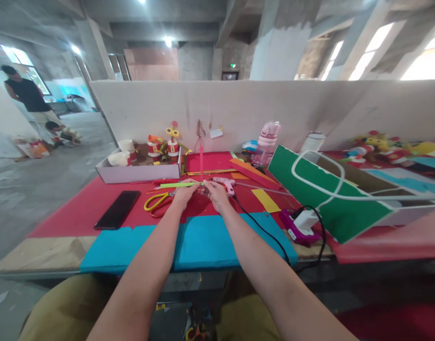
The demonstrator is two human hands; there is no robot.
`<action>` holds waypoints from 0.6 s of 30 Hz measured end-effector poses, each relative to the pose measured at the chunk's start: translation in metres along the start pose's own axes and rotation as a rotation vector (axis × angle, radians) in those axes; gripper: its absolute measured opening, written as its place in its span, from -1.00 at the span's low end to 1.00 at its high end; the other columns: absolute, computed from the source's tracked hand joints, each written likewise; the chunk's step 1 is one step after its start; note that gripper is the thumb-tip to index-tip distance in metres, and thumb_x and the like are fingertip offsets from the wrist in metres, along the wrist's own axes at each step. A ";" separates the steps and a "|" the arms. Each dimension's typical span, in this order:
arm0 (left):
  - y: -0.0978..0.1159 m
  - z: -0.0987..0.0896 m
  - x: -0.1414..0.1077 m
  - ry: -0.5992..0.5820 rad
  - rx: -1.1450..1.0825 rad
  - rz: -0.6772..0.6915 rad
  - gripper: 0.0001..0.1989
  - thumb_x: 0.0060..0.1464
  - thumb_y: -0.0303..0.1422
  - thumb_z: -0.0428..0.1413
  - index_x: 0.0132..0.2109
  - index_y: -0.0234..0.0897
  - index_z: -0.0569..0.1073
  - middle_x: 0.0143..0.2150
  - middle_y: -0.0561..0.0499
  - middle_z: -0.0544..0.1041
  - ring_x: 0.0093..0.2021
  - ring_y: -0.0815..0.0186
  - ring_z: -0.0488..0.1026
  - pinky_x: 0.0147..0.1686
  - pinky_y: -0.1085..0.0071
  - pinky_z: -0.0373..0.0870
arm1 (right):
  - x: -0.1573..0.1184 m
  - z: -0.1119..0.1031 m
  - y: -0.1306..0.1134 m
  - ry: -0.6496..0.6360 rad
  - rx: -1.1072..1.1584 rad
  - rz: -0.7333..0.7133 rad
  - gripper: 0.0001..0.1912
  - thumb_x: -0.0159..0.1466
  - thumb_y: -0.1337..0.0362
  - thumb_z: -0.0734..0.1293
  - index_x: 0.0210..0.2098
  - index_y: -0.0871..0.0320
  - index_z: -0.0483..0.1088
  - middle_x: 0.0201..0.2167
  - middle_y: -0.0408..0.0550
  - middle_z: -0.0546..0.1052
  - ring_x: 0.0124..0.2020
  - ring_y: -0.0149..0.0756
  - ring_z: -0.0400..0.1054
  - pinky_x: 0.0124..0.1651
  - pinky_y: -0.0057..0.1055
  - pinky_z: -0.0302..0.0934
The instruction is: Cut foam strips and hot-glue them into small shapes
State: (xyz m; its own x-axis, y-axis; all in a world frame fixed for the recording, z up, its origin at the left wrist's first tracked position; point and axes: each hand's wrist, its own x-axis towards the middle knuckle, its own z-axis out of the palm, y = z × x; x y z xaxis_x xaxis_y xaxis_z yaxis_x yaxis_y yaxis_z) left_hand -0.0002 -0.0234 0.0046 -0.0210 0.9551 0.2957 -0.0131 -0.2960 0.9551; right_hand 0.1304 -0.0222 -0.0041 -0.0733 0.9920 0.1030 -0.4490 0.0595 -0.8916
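My left hand [185, 193] and my right hand [216, 194] meet over the red tabletop, fingers pinched close together. Between them runs a narrow light-green paper strip [175, 184], its longer end reaching left past my left hand. A pink strip [201, 161] rises just behind the fingertips; whether it touches the green one, I cannot tell. Beside my right hand lies a pink glue gun [226, 183] with a black cord. Yellow-handled scissors [155, 202] rest to the left of my left hand, partly hidden by it.
A black phone [118, 210] lies left, near a white tray [139, 174] of paper cups and figures. At right are a yellow paper piece [266, 201], a purple power strip [298, 228] and a green board [320, 194]. Blue paper [206, 244] covers the front edge.
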 end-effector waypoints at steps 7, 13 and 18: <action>0.004 0.003 -0.004 0.004 0.030 -0.018 -0.77 -0.21 -0.22 0.26 -0.49 -0.30 0.47 -0.58 0.07 0.39 -0.53 0.42 0.24 -0.52 0.49 0.13 | 0.000 -0.004 0.000 0.011 -0.087 -0.052 -0.65 -0.15 0.02 0.50 -0.52 0.14 0.42 -0.64 -0.22 0.43 -0.56 -0.43 0.29 -0.38 -0.43 0.28; 0.003 0.000 -0.002 -0.040 -0.006 0.027 -0.72 -0.16 -0.15 0.23 -0.54 -0.28 0.44 -0.59 0.07 0.38 -0.53 0.41 0.26 -0.49 0.46 0.17 | 0.004 -0.006 0.002 0.021 -0.067 -0.056 -0.64 -0.15 0.02 0.49 -0.53 0.12 0.38 -0.65 -0.26 0.40 -0.57 -0.43 0.27 -0.38 -0.43 0.26; 0.001 -0.004 0.001 0.042 0.001 -0.019 -0.70 -0.17 -0.15 0.25 -0.56 -0.29 0.43 -0.60 0.07 0.39 -0.54 0.40 0.28 -0.48 0.45 0.21 | 0.007 -0.008 0.004 0.087 -0.135 -0.142 -0.64 -0.12 0.00 0.47 -0.52 0.12 0.37 -0.65 -0.25 0.38 -0.58 -0.44 0.27 -0.42 -0.45 0.23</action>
State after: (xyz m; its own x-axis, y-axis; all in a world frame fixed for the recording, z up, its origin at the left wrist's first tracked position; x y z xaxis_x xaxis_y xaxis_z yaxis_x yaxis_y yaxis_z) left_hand -0.0039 -0.0228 0.0060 -0.0624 0.9591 0.2762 -0.0127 -0.2774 0.9607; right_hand 0.1348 -0.0140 -0.0103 0.0623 0.9781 0.1984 -0.3256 0.2079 -0.9224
